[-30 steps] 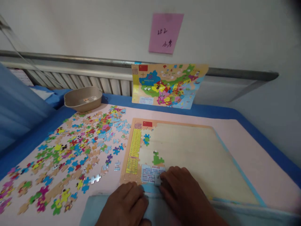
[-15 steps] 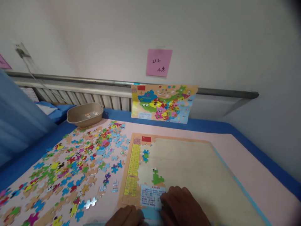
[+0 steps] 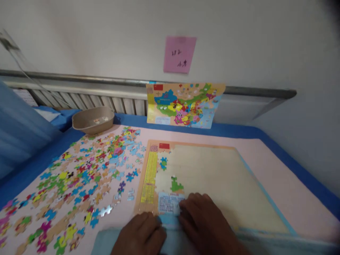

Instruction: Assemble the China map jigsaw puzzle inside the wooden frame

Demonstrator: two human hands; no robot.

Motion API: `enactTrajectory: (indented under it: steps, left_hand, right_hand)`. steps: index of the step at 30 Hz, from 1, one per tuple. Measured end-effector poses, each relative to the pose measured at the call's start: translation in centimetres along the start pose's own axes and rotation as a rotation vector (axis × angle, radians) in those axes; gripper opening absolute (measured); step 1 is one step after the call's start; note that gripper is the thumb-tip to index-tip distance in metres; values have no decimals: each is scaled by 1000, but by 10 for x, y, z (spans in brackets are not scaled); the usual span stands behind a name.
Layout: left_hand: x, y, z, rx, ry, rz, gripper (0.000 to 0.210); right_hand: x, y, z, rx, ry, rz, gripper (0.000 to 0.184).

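A flat puzzle board (image 3: 207, 177) lies on a pink sheet (image 3: 265, 156), its near edge towards the viewer. The person's left hand (image 3: 139, 232) is at the board's near left corner, fingers curled close together. The right hand (image 3: 202, 219) reaches over the near edge, its fingers bunched beside a panel of printed text (image 3: 170, 203); whether either hand pinches a piece cannot be told. Assembled pieces follow the board's left edge, and a small green cluster (image 3: 176, 185) sits just beyond the text panel. From there, open pale backing stretches to a light-blue right edge, with more pink sheet past it. Loose pieces (image 3: 87, 173) crowd the sheet left of the board, up to a brown basin (image 3: 87, 127). Behind the board, a map poster (image 3: 186, 106) hangs from a rail (image 3: 260, 92).
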State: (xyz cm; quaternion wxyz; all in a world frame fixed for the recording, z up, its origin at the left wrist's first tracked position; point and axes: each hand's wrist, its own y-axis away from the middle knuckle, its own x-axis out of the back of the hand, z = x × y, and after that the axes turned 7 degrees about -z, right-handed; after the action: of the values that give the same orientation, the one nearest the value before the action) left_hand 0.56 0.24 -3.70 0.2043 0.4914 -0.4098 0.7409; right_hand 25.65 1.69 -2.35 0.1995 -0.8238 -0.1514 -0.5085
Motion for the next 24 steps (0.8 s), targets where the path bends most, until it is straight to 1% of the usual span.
enactTrajectory:
  steps: [2,4,6,10,16,19,21,24]
  left_hand:
    - [12,-7,4,31,71,-3,22]
    - [20,-12,8,60,125,-18,18]
    - [24,-13,10,68,153,-27,15]
    - [24,-12,11,83,169,-28,11]
    - [25,-11,11,85,193,-58,15]
    - [25,-11,12,96,205,-76,16]
    - [24,-11,12,97,205,-80,16]
    - [22,-10,11,99,196,-31,16]
  right_hand:
    - [4,-1,-4,-41,-7,-53,16]
    - [8,-3,-7,-66,-10,-108,15]
    - [9,-4,-9,-74,-14,-141,14]
    - [10,-4,-10,-78,0,-168,13]
    - [11,1,-10,-66,9,-141,14]
    - [14,3,-11,-8,32,-116,15]
    - [15,4,-12,42,64,-106,21]
    - [14,5,-12,94,117,-93,34]
